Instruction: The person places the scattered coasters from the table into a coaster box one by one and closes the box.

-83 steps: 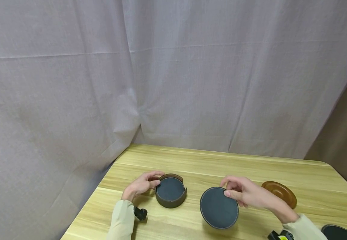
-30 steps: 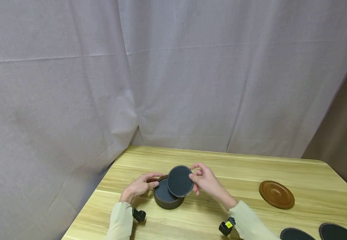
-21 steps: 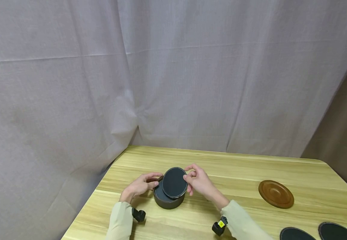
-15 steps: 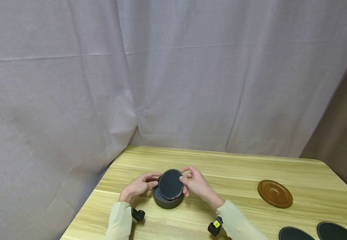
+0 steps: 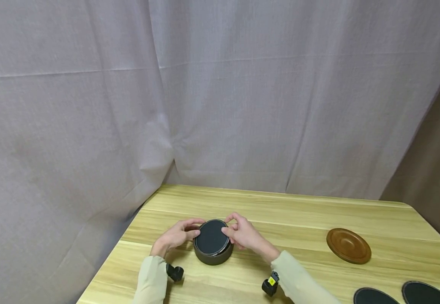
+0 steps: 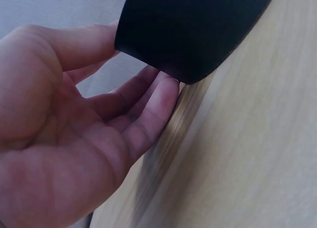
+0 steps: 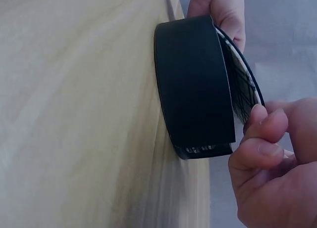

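Note:
My right hand [image 5: 244, 233] pinches the right edge of a round black coaster [image 5: 211, 237] with pale stitching. The coaster lies over the mouth of a dark round coaster holder [image 5: 213, 258] on the table. In the right wrist view the coaster [image 7: 242, 82] is tilted, its right-hand edge raised above the holder's wall [image 7: 193, 84], with the thumb and fingers at that edge. From the left, my left hand [image 5: 177, 237] holds the holder. The left wrist view has its thumb at the holder's rim and its fingers against the side wall [image 6: 183, 35].
A brown wooden saucer [image 5: 348, 245] lies to the right on the wooden table [image 5: 280, 215]. Two more black coasters, one [image 5: 373, 296] beside the other [image 5: 427, 292], are cut off by the bottom right of the head view. A grey curtain [image 5: 227, 126] hangs behind the table.
The right hand has carried the coaster leftward from beside the holder and lowered it over the holder's mouth, flattening its tilt. The left hand has stayed at the holder.

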### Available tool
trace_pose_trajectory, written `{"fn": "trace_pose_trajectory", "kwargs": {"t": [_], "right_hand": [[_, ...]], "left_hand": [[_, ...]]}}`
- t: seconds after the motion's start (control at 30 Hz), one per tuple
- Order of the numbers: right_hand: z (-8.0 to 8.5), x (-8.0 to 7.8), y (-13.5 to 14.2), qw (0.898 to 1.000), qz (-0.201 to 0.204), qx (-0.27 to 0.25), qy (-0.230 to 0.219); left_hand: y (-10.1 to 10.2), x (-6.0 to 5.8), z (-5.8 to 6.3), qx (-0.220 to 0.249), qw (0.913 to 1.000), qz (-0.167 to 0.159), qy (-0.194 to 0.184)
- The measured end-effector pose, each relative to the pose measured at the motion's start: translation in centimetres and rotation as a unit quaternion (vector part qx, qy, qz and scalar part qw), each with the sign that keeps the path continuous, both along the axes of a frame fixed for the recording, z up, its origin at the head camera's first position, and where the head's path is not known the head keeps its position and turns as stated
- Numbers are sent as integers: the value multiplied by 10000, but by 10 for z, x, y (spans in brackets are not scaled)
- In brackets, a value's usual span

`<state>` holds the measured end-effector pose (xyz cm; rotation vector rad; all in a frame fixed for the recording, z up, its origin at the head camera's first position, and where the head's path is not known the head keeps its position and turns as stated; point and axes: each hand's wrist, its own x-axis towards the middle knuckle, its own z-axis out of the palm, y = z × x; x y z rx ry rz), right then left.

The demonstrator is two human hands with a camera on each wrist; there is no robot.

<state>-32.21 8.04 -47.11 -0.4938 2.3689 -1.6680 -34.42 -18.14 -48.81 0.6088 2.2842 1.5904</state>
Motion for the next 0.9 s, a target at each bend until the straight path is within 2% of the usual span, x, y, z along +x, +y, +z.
{"fn": "trace_pose_trajectory", "kwargs": {"t": [0.27, 0.63, 0.9], "right_hand": [[13, 0, 16, 9974, 75, 700, 173], [31, 12, 54, 9946, 127, 856, 564], [42, 25, 79, 9861, 282, 1240, 1070]], "left_hand": [[0, -1, -2, -81, 10000, 46, -9], [0, 0, -3, -51, 9999, 105, -49], [-1, -1, -4, 11, 10000, 53, -56]]}}
